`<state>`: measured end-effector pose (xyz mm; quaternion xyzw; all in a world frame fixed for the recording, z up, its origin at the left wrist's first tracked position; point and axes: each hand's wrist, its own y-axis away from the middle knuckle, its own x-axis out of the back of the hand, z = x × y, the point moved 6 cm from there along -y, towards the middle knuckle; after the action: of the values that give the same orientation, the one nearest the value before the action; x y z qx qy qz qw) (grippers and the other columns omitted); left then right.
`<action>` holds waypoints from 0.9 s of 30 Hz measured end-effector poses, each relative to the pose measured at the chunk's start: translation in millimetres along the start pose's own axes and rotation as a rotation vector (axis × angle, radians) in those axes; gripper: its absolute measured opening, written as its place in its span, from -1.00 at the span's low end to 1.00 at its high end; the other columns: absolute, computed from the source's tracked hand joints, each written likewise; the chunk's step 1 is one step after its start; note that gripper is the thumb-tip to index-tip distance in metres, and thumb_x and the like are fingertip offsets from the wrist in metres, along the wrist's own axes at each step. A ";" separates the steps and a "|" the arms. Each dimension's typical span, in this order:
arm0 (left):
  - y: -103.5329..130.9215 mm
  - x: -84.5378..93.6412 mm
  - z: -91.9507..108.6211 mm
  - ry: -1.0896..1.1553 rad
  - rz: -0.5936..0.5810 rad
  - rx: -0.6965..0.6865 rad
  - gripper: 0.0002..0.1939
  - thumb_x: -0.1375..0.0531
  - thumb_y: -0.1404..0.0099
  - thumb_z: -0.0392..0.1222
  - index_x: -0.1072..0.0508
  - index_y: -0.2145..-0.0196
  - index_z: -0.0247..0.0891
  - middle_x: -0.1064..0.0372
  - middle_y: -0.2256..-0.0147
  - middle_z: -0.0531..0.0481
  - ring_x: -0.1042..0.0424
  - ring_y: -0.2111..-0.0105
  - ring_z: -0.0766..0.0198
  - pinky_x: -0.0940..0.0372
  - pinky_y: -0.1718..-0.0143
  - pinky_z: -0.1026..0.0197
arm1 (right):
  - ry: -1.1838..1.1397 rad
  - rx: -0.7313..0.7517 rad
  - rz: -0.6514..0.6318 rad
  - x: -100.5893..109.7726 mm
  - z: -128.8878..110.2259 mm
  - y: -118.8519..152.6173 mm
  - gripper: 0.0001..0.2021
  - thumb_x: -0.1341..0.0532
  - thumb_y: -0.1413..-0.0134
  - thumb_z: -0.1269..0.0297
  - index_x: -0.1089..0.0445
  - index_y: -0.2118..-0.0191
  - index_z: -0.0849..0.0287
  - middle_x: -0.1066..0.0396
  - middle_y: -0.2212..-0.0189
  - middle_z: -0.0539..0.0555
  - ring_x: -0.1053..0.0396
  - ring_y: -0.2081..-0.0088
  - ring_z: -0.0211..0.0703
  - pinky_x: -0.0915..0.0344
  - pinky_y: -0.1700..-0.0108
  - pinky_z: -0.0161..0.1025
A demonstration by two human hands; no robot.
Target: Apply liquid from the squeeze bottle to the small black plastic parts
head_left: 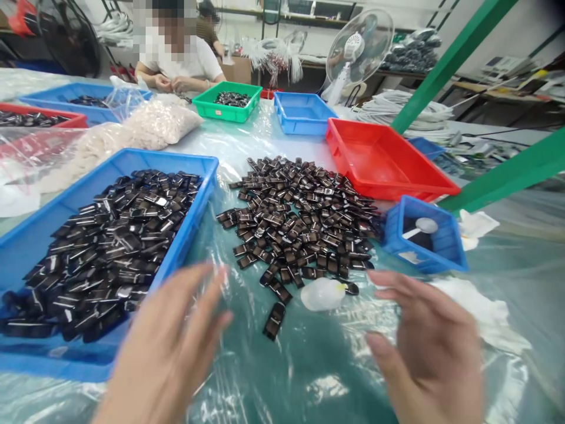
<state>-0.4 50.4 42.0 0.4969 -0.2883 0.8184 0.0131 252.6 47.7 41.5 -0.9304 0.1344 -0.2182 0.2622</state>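
My left hand [176,335] hovers over the near right corner of a large blue tray [205,176], fingers apart and slightly blurred, holding nothing. My right hand [428,347] is raised at the right, palm turned inward, with thumb and fingers spread and nothing between them. Between and beyond the hands lies a loose pile of small dark brown and black parts [304,218] on the plastic-covered table. One single part [274,321] rests nearest to me. Beside it is a translucent squeeze bottle [324,294] with a yellowish tip. Many similar dark parts [119,235] fill the blue tray.
A small blue bin [459,253] holds a white scoop [426,225] and dark material. Behind it are a red tray [379,156] and a green post [454,65]. Farther back stand a green tray [227,115], another blue tray [304,113], a fan [355,47] and a seated person [176,65].
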 end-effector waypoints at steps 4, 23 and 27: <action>1.3 -57.4 41.5 0.011 -0.258 -0.185 -0.56 -0.05 -0.41 -0.08 -0.29 -0.08 -0.51 -0.46 0.19 -0.32 -0.46 0.27 -0.06 -0.42 0.30 -0.03 | 0.018 -0.238 -0.359 -35.2 34.5 10.9 -0.51 -0.19 -0.15 0.34 -0.04 -0.17 0.03 -0.31 -0.08 0.18 -0.31 -0.08 -0.01 -0.30 -0.03 0.02; -9.2 -63.5 20.2 0.617 -0.491 0.202 -0.82 0.14 -0.46 -0.26 -0.22 0.11 -0.17 -0.30 0.30 0.02 -0.37 0.32 0.24 -0.28 0.28 0.20 | 0.105 -0.302 -0.540 -36.5 43.5 30.2 -0.69 -0.18 -0.16 0.21 -0.18 -0.01 -0.11 -0.43 0.18 0.02 -0.46 0.17 -0.07 -0.44 0.25 -0.18; -6.2 -66.2 18.4 0.577 -0.482 0.176 -0.78 0.09 -0.44 -0.23 -0.24 0.36 -0.22 -0.24 0.45 0.06 -0.29 0.46 0.26 -0.18 0.43 0.21 | 0.103 -0.272 -0.527 -34.1 40.5 29.5 -0.65 -0.21 -0.13 0.22 -0.18 -0.03 -0.12 -0.45 0.17 0.02 -0.47 0.17 -0.08 -0.44 0.24 -0.20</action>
<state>49.8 64.2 -3.2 0.2991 -0.0762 0.9196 0.2429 238.2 53.2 -17.2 -0.9475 -0.0703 -0.3058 0.0624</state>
